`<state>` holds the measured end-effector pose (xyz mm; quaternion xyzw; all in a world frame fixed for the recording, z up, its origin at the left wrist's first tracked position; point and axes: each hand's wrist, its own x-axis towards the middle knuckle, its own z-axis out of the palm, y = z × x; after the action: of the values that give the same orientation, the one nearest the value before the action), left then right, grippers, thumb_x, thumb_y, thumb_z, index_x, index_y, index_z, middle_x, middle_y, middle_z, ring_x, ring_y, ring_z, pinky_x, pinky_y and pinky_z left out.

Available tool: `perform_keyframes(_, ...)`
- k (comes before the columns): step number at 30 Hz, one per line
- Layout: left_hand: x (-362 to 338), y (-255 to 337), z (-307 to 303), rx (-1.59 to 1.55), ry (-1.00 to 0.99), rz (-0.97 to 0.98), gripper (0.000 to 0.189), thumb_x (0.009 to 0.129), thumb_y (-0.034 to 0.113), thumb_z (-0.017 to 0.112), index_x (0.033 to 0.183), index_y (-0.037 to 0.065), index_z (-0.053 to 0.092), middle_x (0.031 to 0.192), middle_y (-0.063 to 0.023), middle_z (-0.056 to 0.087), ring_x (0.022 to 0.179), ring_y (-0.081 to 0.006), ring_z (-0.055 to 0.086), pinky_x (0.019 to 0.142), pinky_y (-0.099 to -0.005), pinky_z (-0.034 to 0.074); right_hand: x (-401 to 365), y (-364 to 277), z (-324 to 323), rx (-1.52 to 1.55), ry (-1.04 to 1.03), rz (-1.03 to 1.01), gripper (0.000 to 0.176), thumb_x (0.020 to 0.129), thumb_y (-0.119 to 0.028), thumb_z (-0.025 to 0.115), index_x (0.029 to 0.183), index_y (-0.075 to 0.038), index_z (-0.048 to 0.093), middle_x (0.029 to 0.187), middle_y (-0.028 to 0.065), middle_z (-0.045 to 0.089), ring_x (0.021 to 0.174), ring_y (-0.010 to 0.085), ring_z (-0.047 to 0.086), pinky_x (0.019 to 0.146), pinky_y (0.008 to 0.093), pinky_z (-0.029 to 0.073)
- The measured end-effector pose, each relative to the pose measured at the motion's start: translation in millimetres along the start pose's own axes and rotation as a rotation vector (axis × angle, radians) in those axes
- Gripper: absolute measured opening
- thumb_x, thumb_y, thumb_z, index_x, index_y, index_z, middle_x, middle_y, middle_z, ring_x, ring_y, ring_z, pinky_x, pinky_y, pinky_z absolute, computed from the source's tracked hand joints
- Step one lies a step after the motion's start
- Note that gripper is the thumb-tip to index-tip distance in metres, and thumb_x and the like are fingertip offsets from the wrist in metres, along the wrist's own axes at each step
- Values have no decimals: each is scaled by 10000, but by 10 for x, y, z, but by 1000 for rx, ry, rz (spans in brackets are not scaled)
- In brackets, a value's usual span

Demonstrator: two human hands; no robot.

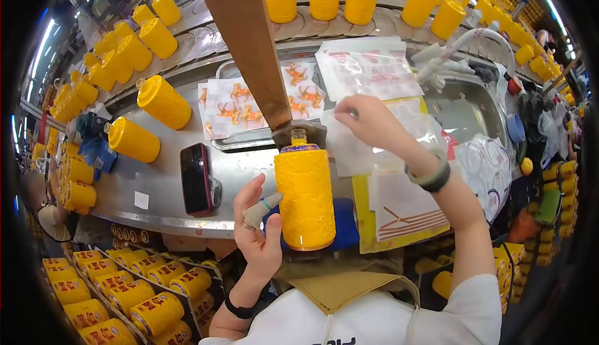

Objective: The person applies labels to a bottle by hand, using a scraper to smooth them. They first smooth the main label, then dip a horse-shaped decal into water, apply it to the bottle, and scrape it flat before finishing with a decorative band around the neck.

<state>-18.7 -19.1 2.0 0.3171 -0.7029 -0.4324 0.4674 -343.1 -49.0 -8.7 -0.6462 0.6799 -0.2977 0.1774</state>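
Observation:
A yellow embossed bottle (304, 198) with a clear glass neck stands upright in front of me, at the foot of a wooden post. My left hand (259, 236) is at the bottle's left side, fingers apart, thumb and a finger in a cloth cover close against its wall; contact is hard to judge. Over the paper sheets to the right is my right hand (368, 123), its fingers curled together around something small that I cannot make out. Below it lie a translucent sheet (359, 151) and a sheet with brown strips (409, 211) on a yellow folder (368, 236).
The wooden post (246, 39) rises from the bench. Sheets of orange animal decals (234, 109), a phone (195, 179) and yellow bottles (164, 103) sit to the left. A conveyor (206, 39) carries several bottles. Crates of labelled bottles (156, 314) stand lower left; a metal basin (471, 111) is right.

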Motion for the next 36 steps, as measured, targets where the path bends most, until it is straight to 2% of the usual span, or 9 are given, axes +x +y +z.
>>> perform_keyframes(7,83,-65,-24,-104,0,-104,272,1040,139,593,1232,-33,681,1473,-187,534,1395,-296,497,1172,-433,379,1024,-1,263,-478,-148,238,433,917,-439,711,1073,-38,752,1152,222,673,1002,376,690,882,463,562)
perform_keyframes(11,74,-107,-38,-154,-25,-166,266,1052,76,548,1273,-27,654,1476,-178,530,1368,-259,512,1152,-397,397,1296,42,262,-446,-390,329,491,852,-466,751,1066,-24,752,1066,194,737,1010,348,717,842,468,576)
perform_keyframes(18,41,-138,98,-271,-18,-212,288,1051,40,520,1314,-22,623,1484,-169,521,1331,-228,537,1122,-348,421,1234,292,532,-370,-100,191,445,848,-417,720,1038,-16,750,1042,221,743,1003,396,716,844,501,577)
perform_keyframes(20,31,-156,109,-221,-18,-200,276,1063,56,507,1300,-19,625,1488,-165,521,1335,-228,536,1119,-355,425,1168,190,504,-251,-3,281,459,841,-425,742,1038,-11,746,1043,229,738,1005,397,715,847,499,576)
perform_keyframes(24,29,-173,138,-274,0,-215,280,1072,69,502,1314,-30,601,1487,-162,520,1351,-244,533,1152,-387,414,758,66,374,-153,223,125,448,861,-411,747,1048,-5,722,999,215,727,985,380,700,876,466,552)
perform_keyframes(29,39,-164,156,-272,-24,-209,334,1034,47,551,1356,-40,551,1502,-164,489,1353,-259,531,1156,-399,412,-170,133,-166,35,66,75,355,867,-349,766,1011,-27,729,993,195,719,978,380,678,868,467,525)
perform_keyframes(32,17,-231,198,-264,-9,-170,440,939,17,653,1357,-33,529,1497,-172,463,1341,-271,531,1156,-411,409,-765,405,-491,-52,80,201,313,882,-271,774,1078,-29,742,960,156,721,884,315,696,811,387,544)
perform_keyframes(34,17,-233,199,-254,-23,-173,450,936,21,659,1363,-30,523,1488,-168,468,1331,-267,532,1152,-411,411,-1143,538,-744,-60,140,420,292,879,-243,769,1067,-21,748,962,157,727,883,296,705,807,378,544)
perform_keyframes(36,11,-274,164,-220,-19,-184,471,933,31,666,1375,-23,512,1464,-157,481,1312,-258,531,1140,-408,418,-1553,955,-924,-169,219,448,294,877,-228,760,1076,-11,744,964,161,732,904,278,710,819,378,545)
